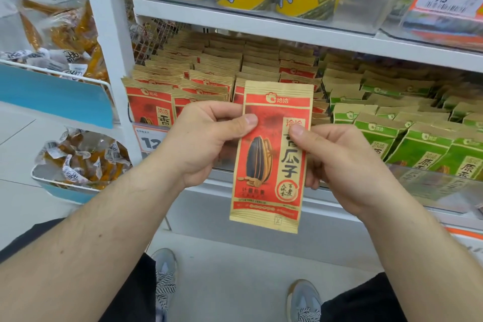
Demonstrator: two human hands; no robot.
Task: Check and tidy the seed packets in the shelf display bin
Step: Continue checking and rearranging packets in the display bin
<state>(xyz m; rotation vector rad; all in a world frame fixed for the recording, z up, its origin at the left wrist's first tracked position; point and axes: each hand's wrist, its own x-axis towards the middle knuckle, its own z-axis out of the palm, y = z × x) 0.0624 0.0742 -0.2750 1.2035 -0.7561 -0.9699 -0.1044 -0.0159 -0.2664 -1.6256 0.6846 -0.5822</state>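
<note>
We pinch the red seed packet in both hands, checking its front; next, probably back into the red row.

One red seed packet held up; two hands; two shoes

Left hand and right hand raised, forearms extended, thumbs forward in pinching grip

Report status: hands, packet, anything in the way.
Left hand and right hand both pinch the red seed packet, upright, front facing camera. Held in front of the red packets in the bin. Nothing in the way.
</note>
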